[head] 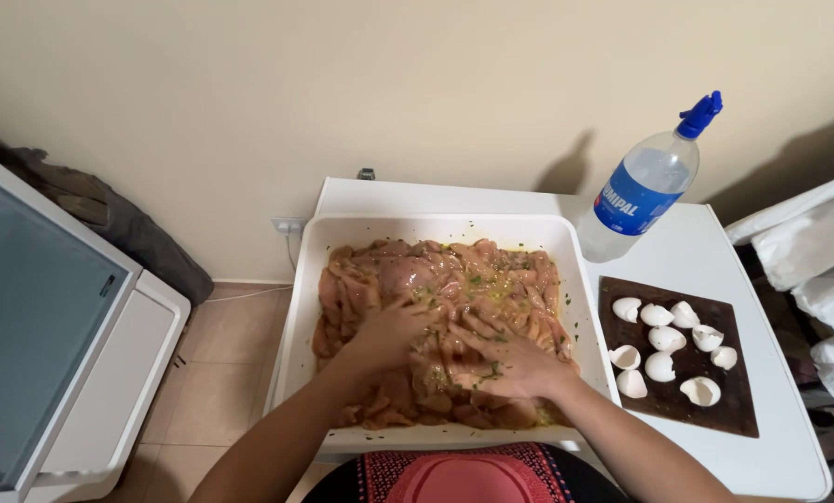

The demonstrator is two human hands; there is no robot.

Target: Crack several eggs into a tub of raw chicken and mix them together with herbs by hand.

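White tub (307, 307) on the tabletop (771, 447) holds raw chicken pieces (436, 279); the left hand (389, 333) lies spread, fingers sunk into the near-middle meat; the right hand (510, 365) lies flat and open just beside it, gripping nothing. Most meat lies beyond both hands, toward the wall; eggshells (664, 349) sit well right.

Clear plastic bottle (642, 191) — blue cap, blue label (637, 198) — upright, tilted, just right of the white tub (342, 233)

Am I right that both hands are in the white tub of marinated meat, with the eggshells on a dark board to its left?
Not quite: the head view shows the dark board with the eggshells to the right of the white tub. Left hand and right hand are indeed in the marinated meat.
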